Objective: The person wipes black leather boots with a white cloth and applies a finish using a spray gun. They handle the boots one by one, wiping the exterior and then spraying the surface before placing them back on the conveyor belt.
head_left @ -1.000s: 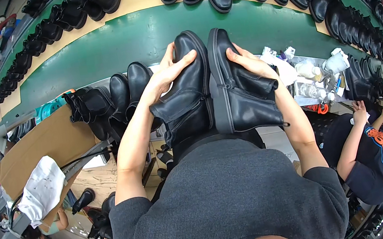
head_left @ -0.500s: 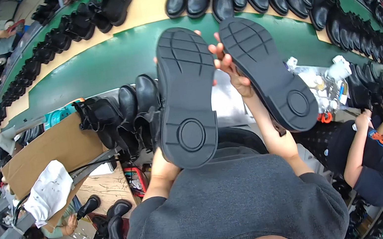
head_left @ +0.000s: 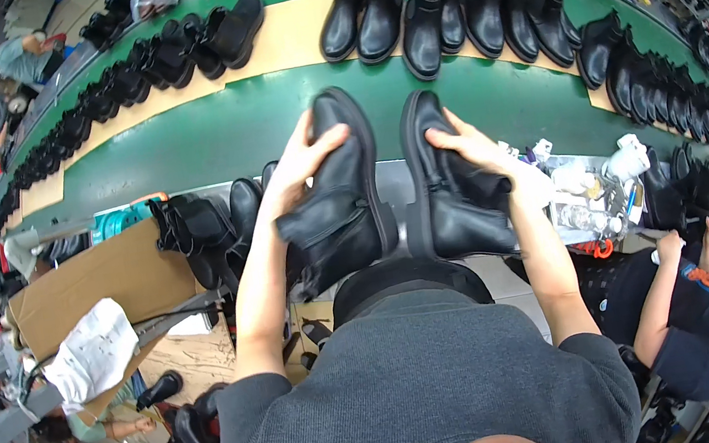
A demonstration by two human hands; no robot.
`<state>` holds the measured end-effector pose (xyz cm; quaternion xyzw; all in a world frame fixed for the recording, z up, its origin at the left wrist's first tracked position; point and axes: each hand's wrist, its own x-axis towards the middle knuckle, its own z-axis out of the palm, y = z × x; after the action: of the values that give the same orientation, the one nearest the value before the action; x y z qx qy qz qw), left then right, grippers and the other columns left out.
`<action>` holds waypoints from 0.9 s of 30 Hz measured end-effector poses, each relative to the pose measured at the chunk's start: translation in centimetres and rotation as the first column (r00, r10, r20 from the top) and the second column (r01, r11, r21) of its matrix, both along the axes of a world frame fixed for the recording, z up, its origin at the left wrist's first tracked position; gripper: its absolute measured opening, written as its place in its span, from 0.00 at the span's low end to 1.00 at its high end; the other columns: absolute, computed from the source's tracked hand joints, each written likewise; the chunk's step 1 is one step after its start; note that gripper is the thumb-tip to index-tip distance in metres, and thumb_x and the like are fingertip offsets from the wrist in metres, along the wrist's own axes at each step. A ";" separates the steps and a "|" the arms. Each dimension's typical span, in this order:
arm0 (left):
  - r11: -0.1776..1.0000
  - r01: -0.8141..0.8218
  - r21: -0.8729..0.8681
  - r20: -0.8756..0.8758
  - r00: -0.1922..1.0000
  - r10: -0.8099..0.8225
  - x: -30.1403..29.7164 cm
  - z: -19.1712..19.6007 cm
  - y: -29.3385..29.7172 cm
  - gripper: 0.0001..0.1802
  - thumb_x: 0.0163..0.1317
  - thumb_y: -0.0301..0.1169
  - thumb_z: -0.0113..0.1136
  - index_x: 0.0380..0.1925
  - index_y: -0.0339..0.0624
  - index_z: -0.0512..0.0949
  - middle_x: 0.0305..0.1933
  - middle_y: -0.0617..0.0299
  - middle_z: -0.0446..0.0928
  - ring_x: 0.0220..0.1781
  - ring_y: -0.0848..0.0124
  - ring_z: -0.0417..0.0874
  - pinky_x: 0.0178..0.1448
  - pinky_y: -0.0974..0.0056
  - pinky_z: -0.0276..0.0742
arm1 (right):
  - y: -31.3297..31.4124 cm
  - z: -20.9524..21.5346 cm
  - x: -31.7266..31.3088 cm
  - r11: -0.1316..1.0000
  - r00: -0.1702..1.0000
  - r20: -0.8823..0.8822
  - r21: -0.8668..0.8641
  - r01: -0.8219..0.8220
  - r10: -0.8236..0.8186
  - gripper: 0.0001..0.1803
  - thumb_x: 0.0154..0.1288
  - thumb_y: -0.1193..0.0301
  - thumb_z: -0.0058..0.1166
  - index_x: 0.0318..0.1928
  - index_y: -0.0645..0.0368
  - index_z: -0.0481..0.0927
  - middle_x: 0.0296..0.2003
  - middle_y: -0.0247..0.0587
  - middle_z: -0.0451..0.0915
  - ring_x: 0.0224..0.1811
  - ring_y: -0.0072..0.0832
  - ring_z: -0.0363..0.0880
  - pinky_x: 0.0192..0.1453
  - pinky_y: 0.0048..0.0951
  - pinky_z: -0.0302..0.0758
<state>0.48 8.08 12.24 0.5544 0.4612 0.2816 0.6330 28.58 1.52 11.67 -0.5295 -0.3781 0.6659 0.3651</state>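
Note:
My left hand (head_left: 301,163) is closed round the forefoot of a black ankle boot (head_left: 334,236), thumb across the upper. A matching black ankle boot (head_left: 464,221) is in my right hand (head_left: 474,147), whose thumb also lies over the forefoot. Both boots are tilted on their sides, toes pointing away from me, with their dark sole edges facing each other across a narrow gap. They are held up in front of my body, over the near edge of the green work surface (head_left: 202,139). Most of my fingers are hidden behind the boots.
Rows of black boots (head_left: 381,8) stand on cardboard strips along the far side. More boots (head_left: 193,228) sit at left beside a brown cardboard sheet (head_left: 94,277) and white cloth (head_left: 93,356). White bottles (head_left: 627,158) stand at right. A co-worker (head_left: 688,308) is at right.
Both boots have turned from soles facing me to their uppers showing, soles facing inward. My hands have moved apart, with thumbs now visible over the forefeet.

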 end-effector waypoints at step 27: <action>0.974 0.222 0.036 -0.865 0.495 -0.080 -0.2 -4.3 -7.9 0.10 0.49 0.32 0.61 0.22 0.33 0.81 0.25 0.38 0.78 0.33 0.44 0.83 0.42 0.46 0.80 | -1.4 -9.7 -5.4 0.909 0.935 0.276 -0.405 -0.098 0.223 0.56 0.59 0.40 0.55 0.71 0.64 0.44 0.66 0.69 0.56 0.61 0.61 0.68 0.52 0.51 0.78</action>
<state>0.25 0.19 7.89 0.7025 0.6420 -0.0543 0.3022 23.13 0.14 1.96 -0.6572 -0.3365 0.6614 0.1320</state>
